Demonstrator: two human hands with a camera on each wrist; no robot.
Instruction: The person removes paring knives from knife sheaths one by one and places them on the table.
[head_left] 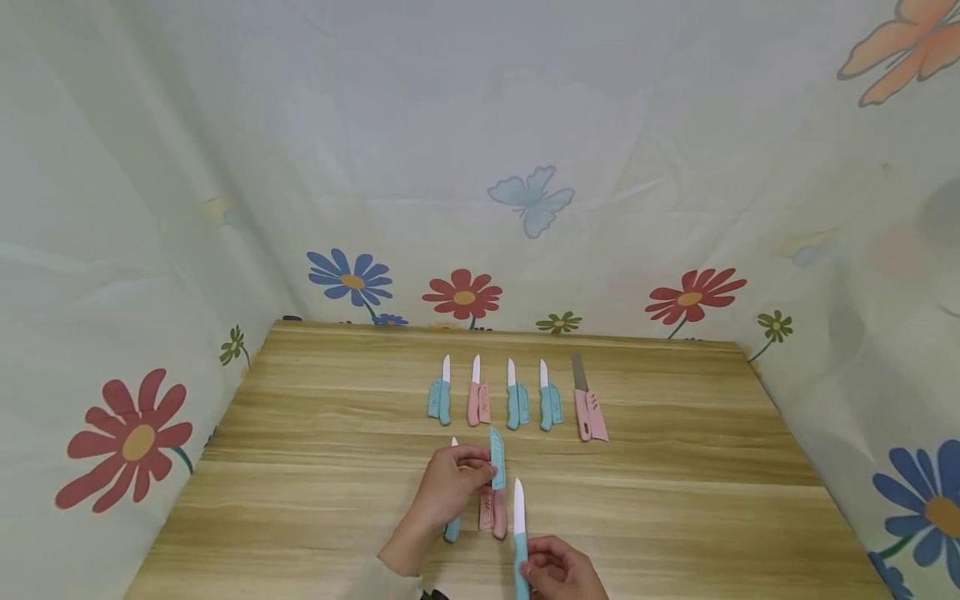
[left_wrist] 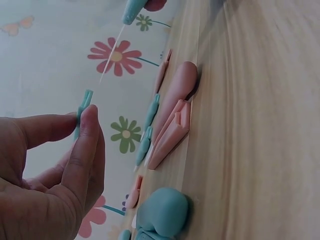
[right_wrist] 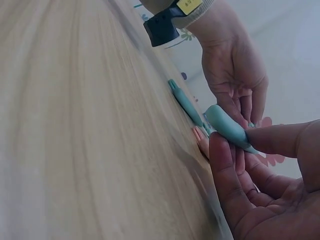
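Observation:
My left hand pinches a turquoise knife sheath between thumb and fingers, its slotted end showing in the left wrist view. The right hand grips a paring knife by its turquoise handle, white blade pointing away from me. In the left wrist view the blade's tip stands just apart from the sheath. Below the held sheath, a pink-handled knife and its pink sheath lie on the table. Another turquoise knife is partly hidden by my left hand.
Farther back on the wooden table runs a row of knives beside their sheaths, several turquoise like this one, plus a smaller pink one. At its right end lies a larger pink-handled knife with a grey blade. Flower-printed cloth hangs around the table.

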